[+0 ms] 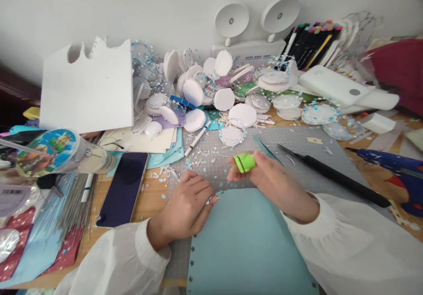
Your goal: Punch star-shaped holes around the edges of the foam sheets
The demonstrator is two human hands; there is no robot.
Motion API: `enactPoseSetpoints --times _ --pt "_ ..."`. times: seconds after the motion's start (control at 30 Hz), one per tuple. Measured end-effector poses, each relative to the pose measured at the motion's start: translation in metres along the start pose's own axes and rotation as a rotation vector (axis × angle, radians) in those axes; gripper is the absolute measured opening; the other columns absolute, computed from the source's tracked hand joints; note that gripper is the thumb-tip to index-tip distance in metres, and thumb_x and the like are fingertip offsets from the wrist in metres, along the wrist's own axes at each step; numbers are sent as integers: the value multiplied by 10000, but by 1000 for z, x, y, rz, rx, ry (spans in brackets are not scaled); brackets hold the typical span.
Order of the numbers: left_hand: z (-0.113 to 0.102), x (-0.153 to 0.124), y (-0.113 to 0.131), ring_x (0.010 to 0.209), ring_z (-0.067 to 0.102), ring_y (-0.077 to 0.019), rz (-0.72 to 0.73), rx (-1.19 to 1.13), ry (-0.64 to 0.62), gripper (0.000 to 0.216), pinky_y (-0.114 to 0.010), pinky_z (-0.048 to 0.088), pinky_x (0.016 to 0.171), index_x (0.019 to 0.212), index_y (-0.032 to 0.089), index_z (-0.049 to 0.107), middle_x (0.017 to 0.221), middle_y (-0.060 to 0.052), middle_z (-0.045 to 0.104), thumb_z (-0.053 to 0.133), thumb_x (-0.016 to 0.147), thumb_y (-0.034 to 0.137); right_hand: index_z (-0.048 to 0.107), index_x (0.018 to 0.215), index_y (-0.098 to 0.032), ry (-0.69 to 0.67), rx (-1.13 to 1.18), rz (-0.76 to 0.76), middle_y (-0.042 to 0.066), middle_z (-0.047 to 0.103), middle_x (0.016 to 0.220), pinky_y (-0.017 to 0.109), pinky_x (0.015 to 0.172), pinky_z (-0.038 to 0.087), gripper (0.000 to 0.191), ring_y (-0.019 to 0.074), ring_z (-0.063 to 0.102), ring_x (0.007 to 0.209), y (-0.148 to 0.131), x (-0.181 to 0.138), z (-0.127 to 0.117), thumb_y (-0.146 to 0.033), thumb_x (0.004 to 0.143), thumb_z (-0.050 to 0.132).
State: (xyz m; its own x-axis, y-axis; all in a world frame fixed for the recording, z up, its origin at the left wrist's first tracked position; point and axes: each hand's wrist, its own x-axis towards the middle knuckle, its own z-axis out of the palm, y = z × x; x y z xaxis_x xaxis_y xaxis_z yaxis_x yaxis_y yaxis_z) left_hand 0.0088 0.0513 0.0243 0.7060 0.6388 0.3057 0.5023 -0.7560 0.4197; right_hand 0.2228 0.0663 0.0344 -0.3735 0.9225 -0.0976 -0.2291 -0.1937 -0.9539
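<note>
A sheet of light blue paper (247, 242) lies in front of me, with small flower-shaped holes along its left edge and one near its lower right. My left hand (188, 204) is at the sheet's upper left corner, fingers curled and thumb against the index finger, pinching the edge. Above the far edge of the paper, my right hand (269, 176) grips a small lime-green paper punch (244, 163) with a black stripe. This hand is slightly blurred, and its palm side is partly hidden. Under the sheet is a grey cutting mat (224, 176) strewn with tiny blue flower cutouts.
White foam discs (193, 92), some wrapped in beaded wire, crowd the back. A phone (124, 189), a drink cup (62, 152) and wire stems (74, 202) lie left. A black-handled craft knife (343, 180) and a blue glue gun (393, 163) lie right.
</note>
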Motion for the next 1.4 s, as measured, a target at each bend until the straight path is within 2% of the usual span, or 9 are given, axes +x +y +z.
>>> enactPoseSetpoints --times 0.07,0.13,0.23,0.37,0.63,0.77,1.0,1.13,1.4 --pt "0 -1 0 657 418 -160 -17 -13 5 226 -341 348 707 706 165 440 658 -20 497 357 916 153 564 997 -221 11 -175 -98 36 642 884 307 763 487 276 171 611 837 -2 -3 2 -451 845 576" --pt "-1 -1 1 658 421 -160 -26 -19 16 225 -342 345 699 710 166 437 656 -18 496 353 917 150 537 985 -232 -21 -357 -173 18 609 895 289 758 478 282 156 587 827 -5 -6 5 -343 771 685" --pt "-1 -1 2 655 416 -159 -25 -13 49 216 -343 339 687 716 164 441 658 -20 506 359 915 148 550 968 -224 -131 -584 -269 9 590 885 280 759 455 291 146 553 823 -8 -8 8 -246 731 718" --pt "-2 -1 3 647 413 -158 -25 8 59 223 -342 330 670 711 163 448 654 -21 508 360 916 150 568 978 -202 -219 -726 -332 22 586 891 293 763 437 277 152 537 820 -7 -6 7 -239 743 711" --pt "-1 -2 2 649 419 -158 -27 19 66 225 -341 338 676 721 160 468 654 -22 508 360 918 157 562 1004 -188 -240 -812 -327 28 570 887 287 756 427 251 153 519 815 -6 -6 2 -215 780 672" --pt "-1 -3 2 652 423 -162 -19 16 66 215 -344 332 675 723 159 469 653 -24 509 366 912 150 550 1038 -183 -223 -796 -350 46 573 942 287 785 432 273 158 525 869 -4 -6 2 -211 790 659" --pt "-2 -2 2 645 421 -161 -21 13 75 228 -341 335 673 713 163 464 644 -19 499 351 911 150 545 1022 -182 -249 -739 -341 46 572 901 294 734 436 255 158 518 801 -6 -7 0 -263 802 647" --pt "-3 -1 3 641 419 -163 -12 19 82 232 -344 336 667 717 163 474 639 -20 501 348 911 155 540 1022 -186 -250 -789 -346 46 571 894 305 754 430 245 163 511 811 -6 -7 1 -245 805 637" --pt "-1 -3 2 632 415 -164 -18 26 95 203 -352 339 671 727 165 479 640 -23 507 369 898 152 547 1006 -187 -341 -866 -330 35 585 874 296 743 429 267 160 531 789 -5 -6 2 -256 779 670"
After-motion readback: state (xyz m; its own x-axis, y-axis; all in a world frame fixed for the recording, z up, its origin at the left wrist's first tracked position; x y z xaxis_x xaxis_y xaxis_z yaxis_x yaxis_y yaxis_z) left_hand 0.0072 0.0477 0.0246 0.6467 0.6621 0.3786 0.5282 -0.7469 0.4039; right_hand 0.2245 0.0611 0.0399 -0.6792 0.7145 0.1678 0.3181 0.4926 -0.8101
